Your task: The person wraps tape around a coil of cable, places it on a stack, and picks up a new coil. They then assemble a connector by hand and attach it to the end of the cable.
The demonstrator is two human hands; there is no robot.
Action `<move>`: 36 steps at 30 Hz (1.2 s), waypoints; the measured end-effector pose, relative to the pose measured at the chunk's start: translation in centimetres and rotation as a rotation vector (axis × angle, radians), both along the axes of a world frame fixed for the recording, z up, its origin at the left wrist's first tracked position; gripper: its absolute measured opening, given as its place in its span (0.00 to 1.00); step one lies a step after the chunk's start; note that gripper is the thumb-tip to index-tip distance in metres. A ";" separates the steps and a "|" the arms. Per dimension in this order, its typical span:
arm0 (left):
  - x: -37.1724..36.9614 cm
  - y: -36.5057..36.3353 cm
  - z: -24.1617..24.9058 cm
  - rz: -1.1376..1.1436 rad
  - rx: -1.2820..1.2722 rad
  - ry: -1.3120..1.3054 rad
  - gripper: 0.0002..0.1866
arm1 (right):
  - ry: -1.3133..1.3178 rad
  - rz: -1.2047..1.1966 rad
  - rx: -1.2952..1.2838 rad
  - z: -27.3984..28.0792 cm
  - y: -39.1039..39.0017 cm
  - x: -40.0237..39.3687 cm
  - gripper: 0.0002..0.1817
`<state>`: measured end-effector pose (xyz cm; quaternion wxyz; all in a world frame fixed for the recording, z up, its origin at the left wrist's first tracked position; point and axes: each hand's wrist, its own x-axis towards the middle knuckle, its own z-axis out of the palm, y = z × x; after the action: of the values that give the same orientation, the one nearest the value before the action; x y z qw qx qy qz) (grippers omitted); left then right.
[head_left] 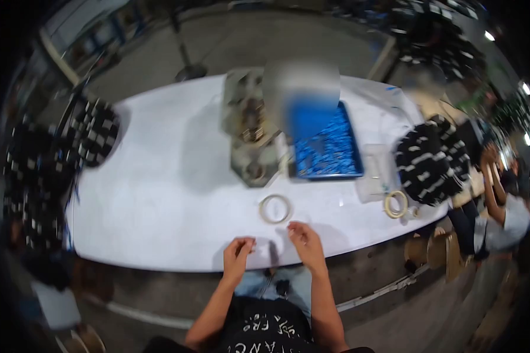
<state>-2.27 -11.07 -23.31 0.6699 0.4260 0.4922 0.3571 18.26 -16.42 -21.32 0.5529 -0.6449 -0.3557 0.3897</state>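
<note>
Showing in head view: left hand (239,254) and right hand (307,244), apart, fingers curled, each grip's closure or contents indiscernible; pale ring (261,209), flat on white desk (153,217), just beyond right hand; blue tray (330,176) farther off.

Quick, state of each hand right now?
Left hand: fingers bent, no object visible; a small item can't be ruled out.
Right hand: fingers curled; whether they pinch anything can't be told.

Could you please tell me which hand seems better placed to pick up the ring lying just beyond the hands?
Probably the right hand: its fingertips are close to the near edge of the ring, while the left hand sits farther from it.
</note>
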 end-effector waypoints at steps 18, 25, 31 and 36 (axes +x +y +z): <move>3.7 4.2 -0.3 -0.002 0.012 -0.099 0.23 | -0.585 -0.195 -0.202 -2.1 5.6 -2.0 0.20; 4.6 2.6 2.0 -0.130 -0.202 -0.343 0.13 | -0.213 -0.242 -0.070 -1.5 4.0 -2.7 0.13; 5.2 1.5 3.4 -0.249 -0.201 -0.533 0.07 | 0.241 -0.163 0.082 -0.9 2.4 -2.8 0.16; 5.3 1.2 4.0 -0.301 -0.140 -0.553 0.08 | 0.246 -0.243 -0.031 1.4 1.4 -2.7 0.14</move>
<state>3.00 -9.84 -19.30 0.8512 0.3337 0.2464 0.3216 15.60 -15.04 -19.91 0.6254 -0.6391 -0.1987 0.4012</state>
